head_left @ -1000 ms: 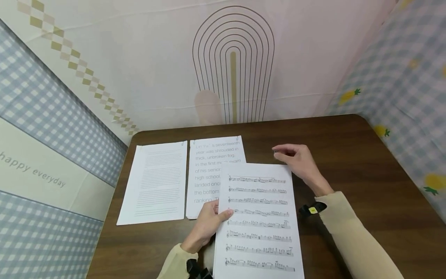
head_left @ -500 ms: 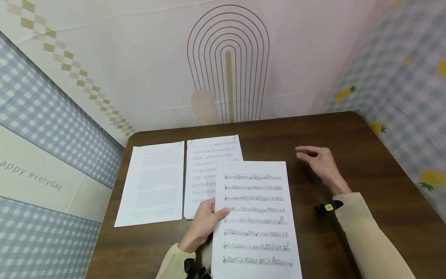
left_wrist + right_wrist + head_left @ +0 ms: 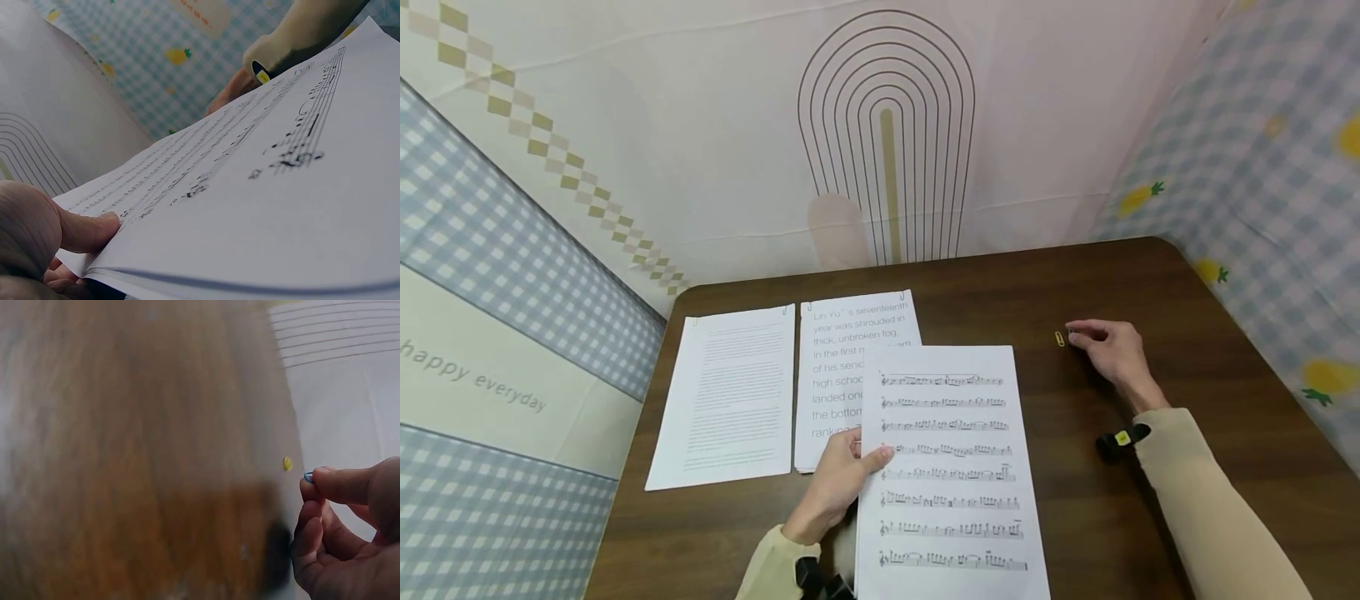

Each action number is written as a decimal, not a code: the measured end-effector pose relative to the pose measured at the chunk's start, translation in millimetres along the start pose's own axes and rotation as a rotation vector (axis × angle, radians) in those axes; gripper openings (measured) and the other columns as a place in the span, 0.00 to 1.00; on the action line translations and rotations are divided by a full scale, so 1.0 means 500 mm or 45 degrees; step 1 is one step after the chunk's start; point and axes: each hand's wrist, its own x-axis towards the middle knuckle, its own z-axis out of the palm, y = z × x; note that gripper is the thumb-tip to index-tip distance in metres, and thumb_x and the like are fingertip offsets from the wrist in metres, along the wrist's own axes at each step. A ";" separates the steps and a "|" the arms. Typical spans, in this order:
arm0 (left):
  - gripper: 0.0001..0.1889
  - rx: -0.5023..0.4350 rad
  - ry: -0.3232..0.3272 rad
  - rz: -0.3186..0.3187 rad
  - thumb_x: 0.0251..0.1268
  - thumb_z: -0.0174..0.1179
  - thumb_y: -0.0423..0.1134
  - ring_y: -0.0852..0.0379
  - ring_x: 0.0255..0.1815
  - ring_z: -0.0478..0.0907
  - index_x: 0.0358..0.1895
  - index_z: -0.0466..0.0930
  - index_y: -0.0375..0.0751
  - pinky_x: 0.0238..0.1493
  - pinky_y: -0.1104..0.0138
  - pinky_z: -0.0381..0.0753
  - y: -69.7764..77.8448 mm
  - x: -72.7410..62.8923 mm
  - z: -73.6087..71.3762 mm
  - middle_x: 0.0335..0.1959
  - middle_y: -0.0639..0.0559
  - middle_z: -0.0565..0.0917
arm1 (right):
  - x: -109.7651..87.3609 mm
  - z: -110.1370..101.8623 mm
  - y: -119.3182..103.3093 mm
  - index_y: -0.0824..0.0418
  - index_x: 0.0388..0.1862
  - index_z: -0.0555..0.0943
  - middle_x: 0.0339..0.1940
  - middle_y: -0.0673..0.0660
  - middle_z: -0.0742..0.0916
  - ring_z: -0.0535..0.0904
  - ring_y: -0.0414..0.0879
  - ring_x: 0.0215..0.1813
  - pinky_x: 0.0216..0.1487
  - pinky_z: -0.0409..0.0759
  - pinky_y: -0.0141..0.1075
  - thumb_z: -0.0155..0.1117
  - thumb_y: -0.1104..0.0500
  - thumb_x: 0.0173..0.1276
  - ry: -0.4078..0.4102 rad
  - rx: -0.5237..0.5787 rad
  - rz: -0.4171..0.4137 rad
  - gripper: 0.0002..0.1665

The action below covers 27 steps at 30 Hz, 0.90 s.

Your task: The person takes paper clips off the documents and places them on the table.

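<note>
My left hand [image 3: 838, 479] grips the left edge of a stack of sheet music [image 3: 951, 500], thumb on top and fingers beneath. In the left wrist view, the thumb [image 3: 90, 232] presses on the top page and several paper edges show below it. Over the right part of the table, my right hand [image 3: 1112, 354] pinches a small bluish paper clip [image 3: 309, 477] between thumb and index finger. Just left of those fingertips, a yellow paper clip [image 3: 1060, 339] lies on the tabletop.
Two clipped paper stacks lie side by side at the left: a sheet of small print [image 3: 730, 400] and a large-print sheet [image 3: 842, 367], partly covered by the music. The brown table [image 3: 985, 300] backs onto a pale cloth wall [image 3: 715, 167].
My right hand has moved right, away from the sheet music, and the yellow paper clip has come into view beside it. The left hand keeps its grip on the pages.
</note>
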 end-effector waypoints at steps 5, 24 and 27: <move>0.16 0.009 0.001 0.004 0.78 0.61 0.28 0.45 0.43 0.96 0.64 0.82 0.26 0.47 0.55 0.95 0.002 0.000 0.000 0.51 0.32 0.93 | 0.008 0.004 0.006 0.62 0.65 0.88 0.56 0.68 0.91 0.80 0.50 0.51 0.48 0.73 0.33 0.64 0.56 0.84 0.031 -0.063 -0.030 0.18; 0.16 0.034 0.014 0.011 0.78 0.62 0.29 0.47 0.42 0.96 0.63 0.82 0.27 0.46 0.57 0.95 0.014 0.003 0.003 0.51 0.33 0.93 | 0.018 0.022 0.010 0.64 0.60 0.90 0.50 0.66 0.91 0.77 0.45 0.40 0.36 0.71 0.27 0.65 0.58 0.82 0.095 -0.083 -0.006 0.16; 0.16 0.031 0.010 0.015 0.78 0.62 0.29 0.46 0.43 0.96 0.63 0.82 0.27 0.46 0.56 0.95 0.014 0.004 0.003 0.52 0.33 0.93 | 0.019 0.022 0.010 0.64 0.60 0.90 0.46 0.64 0.91 0.77 0.44 0.39 0.36 0.71 0.27 0.66 0.59 0.81 0.102 -0.098 -0.012 0.16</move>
